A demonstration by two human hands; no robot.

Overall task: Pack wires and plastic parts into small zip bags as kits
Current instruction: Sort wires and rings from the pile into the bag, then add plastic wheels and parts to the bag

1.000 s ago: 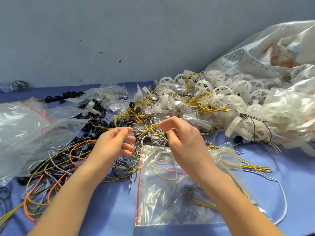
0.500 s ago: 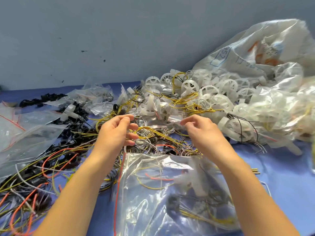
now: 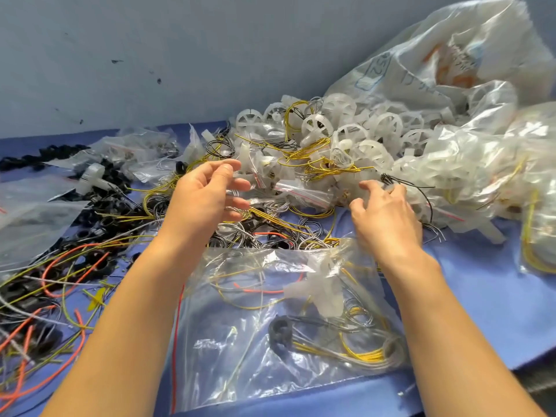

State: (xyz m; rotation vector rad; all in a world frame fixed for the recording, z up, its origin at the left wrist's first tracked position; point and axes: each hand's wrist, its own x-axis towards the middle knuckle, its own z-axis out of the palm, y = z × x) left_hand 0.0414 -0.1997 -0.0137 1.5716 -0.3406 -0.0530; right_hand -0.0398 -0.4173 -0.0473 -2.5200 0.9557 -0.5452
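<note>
Picking, we judge, is our step: left hand (image 3: 207, 195) spread and empty over wires (image 3: 270, 216), right hand (image 3: 388, 216) curling at a plastic wheel (image 3: 419, 194), grip unclear; next we need a firm pinch.

left hand (image 3: 207, 195): fingers loosely spread | right hand (image 3: 388, 213): palm down, fingers bent
</note>
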